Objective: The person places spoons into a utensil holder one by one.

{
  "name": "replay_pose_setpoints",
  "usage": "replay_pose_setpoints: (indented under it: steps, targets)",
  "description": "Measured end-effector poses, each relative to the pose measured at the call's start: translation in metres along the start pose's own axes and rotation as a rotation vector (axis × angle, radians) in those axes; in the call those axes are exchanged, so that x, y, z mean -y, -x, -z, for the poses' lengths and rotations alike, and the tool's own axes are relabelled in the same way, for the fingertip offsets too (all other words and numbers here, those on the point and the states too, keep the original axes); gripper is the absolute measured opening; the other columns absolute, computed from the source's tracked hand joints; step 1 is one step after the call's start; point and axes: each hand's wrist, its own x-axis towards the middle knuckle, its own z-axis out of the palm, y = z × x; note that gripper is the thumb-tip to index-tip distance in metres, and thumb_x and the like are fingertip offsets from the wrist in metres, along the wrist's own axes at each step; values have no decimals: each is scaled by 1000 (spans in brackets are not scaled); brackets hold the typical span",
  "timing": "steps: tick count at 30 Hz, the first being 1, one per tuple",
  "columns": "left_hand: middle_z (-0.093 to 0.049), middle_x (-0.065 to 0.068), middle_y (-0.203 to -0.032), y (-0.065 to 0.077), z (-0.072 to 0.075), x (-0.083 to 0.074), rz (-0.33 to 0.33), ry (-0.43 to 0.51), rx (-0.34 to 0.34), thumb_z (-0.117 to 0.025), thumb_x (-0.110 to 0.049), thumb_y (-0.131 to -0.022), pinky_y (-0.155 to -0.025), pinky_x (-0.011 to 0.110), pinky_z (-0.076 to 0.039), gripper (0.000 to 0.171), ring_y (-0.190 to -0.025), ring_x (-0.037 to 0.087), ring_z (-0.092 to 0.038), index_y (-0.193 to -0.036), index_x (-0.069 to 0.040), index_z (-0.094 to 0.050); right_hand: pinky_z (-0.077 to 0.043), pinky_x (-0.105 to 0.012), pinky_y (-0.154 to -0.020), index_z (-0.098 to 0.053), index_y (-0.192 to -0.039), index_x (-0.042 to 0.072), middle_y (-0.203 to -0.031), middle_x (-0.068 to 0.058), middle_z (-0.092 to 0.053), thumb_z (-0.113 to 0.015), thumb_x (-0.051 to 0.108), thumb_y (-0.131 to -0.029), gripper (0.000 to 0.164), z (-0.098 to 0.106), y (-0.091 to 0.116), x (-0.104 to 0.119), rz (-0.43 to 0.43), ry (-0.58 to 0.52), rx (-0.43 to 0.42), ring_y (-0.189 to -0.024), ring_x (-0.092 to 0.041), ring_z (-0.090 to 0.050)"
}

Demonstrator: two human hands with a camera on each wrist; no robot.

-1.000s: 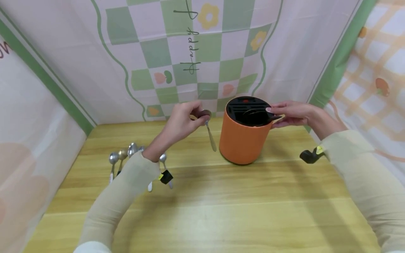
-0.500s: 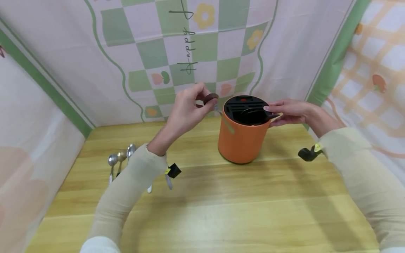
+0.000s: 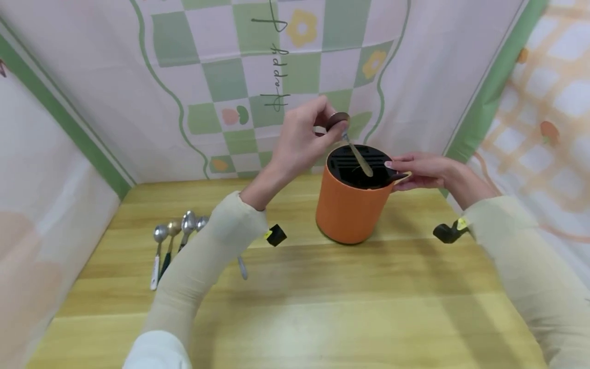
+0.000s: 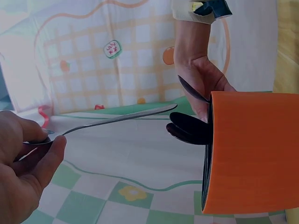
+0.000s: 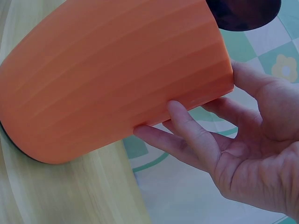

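My left hand [image 3: 301, 134] pinches a metal spoon [image 3: 360, 160] near its bowl. The spoon's handle slants down over the black slotted top [image 3: 340, 163] of an orange utensil holder [image 3: 350, 215]. In the left wrist view, the tip of the spoon [image 4: 121, 118] is apart from the holder. Dark spoon bowls [image 4: 189, 128] stick out of the holder's opening. My right hand [image 3: 426, 171] holds the holder at the right of its rim, and in the right wrist view its fingers [image 5: 189, 126] lie against the ribbed side.
Several spoons [image 3: 188, 223] lie side by side on the left of the wooden table [image 3: 322, 307], partly hidden by my left sleeve [image 3: 214, 261]. A patterned cloth [image 3: 221, 82] hangs right behind the table, with more cloth at both sides.
My left hand has moved right and up with the spoon, from beside the holder to above its top. The right hand stays at the rim, and the holder stands where it was.
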Motion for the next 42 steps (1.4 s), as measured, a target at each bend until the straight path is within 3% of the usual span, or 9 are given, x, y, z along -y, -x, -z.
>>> replay_pose_setpoints:
  steps: [6, 12, 20, 25, 29, 32, 35, 38, 42]
  targets:
    - [-70, 8, -91, -13, -16, -2, -43, -31, 19, -66, -12, -95, -78, 14, -56, 14, -87, 12, -68, -89, -3, -58, -60, -28, -87, -2, -160, 5, -115, 4, -63, -44, 34, -106, 74, 5, 2, 0, -7, -9, -9, -100, -20, -72]
    - [-69, 5, -89, -22, -33, 1, -102, -63, 51, -65, -12, -96, -82, 14, -55, 13, -88, 12, -71, -89, -4, -59, -59, -30, -89, -41, -144, 16, -112, 2, -68, -47, 32, -106, 42, 5, 2, 2, 7, -36, -13, -102, -23, -71]
    - [-72, 3, -89, -26, -58, 10, -122, -152, 122, -66, -15, -96, -82, 12, -53, 14, -88, 10, -71, -88, -5, -60, -60, -31, -89, -58, -121, 25, -111, 1, -69, -48, 29, -106, 18, 8, 6, 1, 13, -79, 1, -102, -23, -71]
    - [-71, -1, -86, -26, -73, 14, -118, -300, 183, -65, -19, -97, -73, 15, -49, 14, -82, 8, -67, -89, -8, -61, -59, -31, -92, -37, -150, 21, -114, 5, -67, -47, 30, -106, 46, 8, 7, 1, 10, -47, -6, -105, -22, -70]
    - [-64, 1, -83, -27, -84, 13, -119, -304, 273, -61, -13, -97, -70, 17, -44, 8, -78, 10, -59, -92, -6, -60, -58, -31, -93, -13, -160, 8, -113, 7, -67, -45, 32, -106, 67, 8, 7, 1, 3, -7, -16, -104, -21, -70]
    - [-60, -2, -84, -27, -90, 12, -89, -332, 343, -58, -12, -98, -71, 18, -44, 7, -81, 9, -57, -93, -8, -58, -58, -31, -92, -43, -148, 19, -112, 5, -68, -46, 32, -106, 43, 8, 7, 0, 4, -7, -34, -102, -22, -71]
    - [-59, -3, -84, -25, -95, 13, -84, -367, 393, -56, -14, -99, -70, 19, -43, 7, -81, 9, -56, -93, -10, -57, -59, -31, -91, -62, -118, 25, -111, 3, -68, -46, 29, -106, 20, 9, 8, -1, 12, -28, -36, -100, -23, -72]
    - [-60, -4, -84, -23, -98, 15, -81, -405, 425, -55, -17, -100, -68, 19, -43, 9, -80, 9, -57, -93, -12, -57, -59, -31, -91, -66, -107, 30, -110, 5, -69, -45, 26, -107, 21, 9, 8, -1, 15, -56, -25, -100, -23, -72]
    - [-62, -6, -86, -20, -101, 17, -56, -446, 473, -56, -19, -100, -68, 19, -44, 8, -81, 8, -58, -95, -14, -58, -59, -31, -91, -64, -114, 30, -111, 7, -69, -47, 27, -106, 19, 9, 9, -2, 17, -58, -30, -101, -23, -72]
